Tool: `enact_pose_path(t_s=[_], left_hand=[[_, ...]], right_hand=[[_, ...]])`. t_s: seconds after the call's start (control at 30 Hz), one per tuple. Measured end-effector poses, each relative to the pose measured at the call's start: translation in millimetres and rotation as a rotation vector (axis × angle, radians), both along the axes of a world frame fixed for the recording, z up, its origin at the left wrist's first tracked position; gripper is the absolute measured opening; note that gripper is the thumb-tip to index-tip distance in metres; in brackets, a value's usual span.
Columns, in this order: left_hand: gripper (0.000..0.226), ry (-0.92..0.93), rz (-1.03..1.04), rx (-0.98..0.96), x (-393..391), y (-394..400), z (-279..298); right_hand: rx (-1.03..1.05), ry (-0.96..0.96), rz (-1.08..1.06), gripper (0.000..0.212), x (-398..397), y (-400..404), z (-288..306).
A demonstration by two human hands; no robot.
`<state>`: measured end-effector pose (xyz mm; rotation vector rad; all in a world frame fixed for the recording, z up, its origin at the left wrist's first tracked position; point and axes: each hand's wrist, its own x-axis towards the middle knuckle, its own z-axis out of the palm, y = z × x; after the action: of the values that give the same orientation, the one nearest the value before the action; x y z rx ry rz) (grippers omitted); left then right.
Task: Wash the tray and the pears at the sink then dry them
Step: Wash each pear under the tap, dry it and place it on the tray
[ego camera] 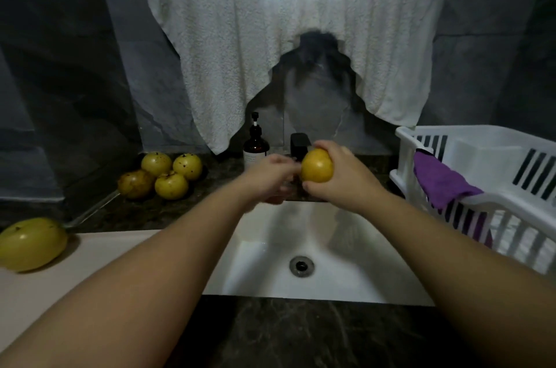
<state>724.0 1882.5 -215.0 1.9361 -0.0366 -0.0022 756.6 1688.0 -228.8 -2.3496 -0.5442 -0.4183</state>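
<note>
My right hand (346, 181) grips a yellow pear (317, 166) above the back of the white sink (346, 247), just in front of the black tap (299, 142). My left hand (267, 178) is blurred by motion; its fingers reach to the pear's left side. Several more speckled pears (168, 175) lie on a clear glass tray (93, 208) on the dark counter at the left. One large pear (31, 242) lies alone on the pale ledge at the near left.
A brown pump bottle (255, 148) stands behind the sink, left of the tap. A white slatted basket (496, 175) sits on the right with a purple cloth (442, 184) draped over its rim. A white towel (270, 36) hangs above.
</note>
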Motion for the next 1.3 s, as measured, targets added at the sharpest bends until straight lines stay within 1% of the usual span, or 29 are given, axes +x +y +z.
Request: enact_pose_path(t_s=[0.03,0.07,0.1,0.13,0.17,0.23,0.27,0.37,0.4,0.43,0.47,0.5,0.53,0.57,0.6,0.7,0.73,0.77,0.8,0.83,0.87,0.9,0.97,1.0,1.07,1.1,1.17,1.23,1.3], left_hand=[[0.018,0.009,0.037,0.123,-5,1,-17],[0.013,0.057,0.038,0.348,-12,2,-39],[0.012,0.118,0.004,0.588,-19,4,-61],[0.013,0.156,-0.043,0.765,-26,5,-80],[0.016,0.144,-0.071,0.83,-29,6,-89],[0.02,0.023,-0.044,0.816,-22,6,-78],[0.021,-0.039,-0.016,0.78,-17,4,-65],[0.02,-0.26,0.101,0.559,-5,-6,-29],[0.019,-0.275,0.102,0.488,-2,-7,-28],[0.022,-0.211,0.039,0.5,-1,-7,-33],[0.047,-0.037,-0.097,0.604,-5,-8,-44],[0.081,0.198,-0.261,0.763,-8,-8,-60],[0.102,0.38,-0.371,0.913,-12,-8,-77],[0.107,0.429,-0.402,0.978,-13,-6,-89],[0.103,0.375,-0.376,0.948,-11,-3,-94],[0.074,0.13,-0.154,0.675,-2,6,-81],[0.066,0.079,-0.097,0.594,2,8,-76],[0.061,0.046,-0.061,0.533,3,9,-74],[0.058,0.027,-0.047,0.508,2,8,-74],[0.056,0.022,-0.049,0.512,-1,7,-77],[0.056,0.025,-0.058,0.518,-1,7,-82],[0.056,0.024,-0.065,0.524,-1,5,-87],[0.055,-0.001,-0.056,0.517,0,5,-96],[0.055,-0.014,-0.044,0.504,1,6,-98],[0.057,-0.026,-0.035,0.472,0,5,-98],[0.059,-0.034,-0.039,0.465,2,4,-97],[0.069,-0.059,-0.052,0.443,0,2,-96],[0.087,-0.05,-0.103,0.436,0,-4,-95],[0.105,-0.068,-0.193,0.418,-2,-15,-95]], right_hand=[[-0.04,0.067,-0.017,0.086,-5,-5,-14],[-0.152,0.154,-0.034,0.084,-12,-9,-32],[-0.307,0.239,-0.042,0.083,-20,-13,-54],[-0.415,0.32,-0.052,0.082,-29,-17,-72],[-0.428,0.359,-0.08,0.082,-33,-22,-82],[-0.277,0.351,-0.118,0.081,-26,-26,-69],[-0.218,0.308,-0.128,0.08,-20,-27,-53],[-0.019,0.095,-0.148,0.084,-8,-23,-6],[0.025,0.08,-0.146,0.086,-9,-21,-2],[0.005,0.109,-0.139,0.086,-10,-21,-5],[-0.091,0.189,-0.126,0.087,-15,-20,-19],[-0.235,0.292,-0.109,0.086,-20,-20,-39],[-0.366,0.387,-0.095,0.085,-26,-21,-60],[-0.404,0.433,-0.099,0.083,-29,-24,-75],[-0.35,0.428,-0.118,0.082,-27,-26,-77],[-0.047,0.28,-0.189,0.082,-15,-25,-47],[0.013,0.227,-0.195,0.083,-13,-24,-39],[0.005,0.21,-0.191,0.083,-15,-23,-35],[-0.078,0.246,-0.179,0.083,-19,-20,-36],[-0.206,0.309,-0.159,0.083,-22,-17,-40],[-0.251,0.353,-0.151,0.083,-23,-14,-45],[-0.206,0.347,-0.166,0.082,-22,-13,-47],[0.066,0.258,-0.19,0.082,-18,-8,-40],[0.085,0.244,-0.184,0.082,-17,-5,-36],[-0.079,0.303,-0.173,0.082,-19,-3,-39],[-0.109,0.315,-0.187,0.082,-19,-5,-46],[-0.06,0.347,-0.233,0.081,-21,-10,-58],[-0.088,0.482,-0.248,0.079,-20,-17,-67],[0.007,0.587,-0.231,0.075,-24,-21,-67]])
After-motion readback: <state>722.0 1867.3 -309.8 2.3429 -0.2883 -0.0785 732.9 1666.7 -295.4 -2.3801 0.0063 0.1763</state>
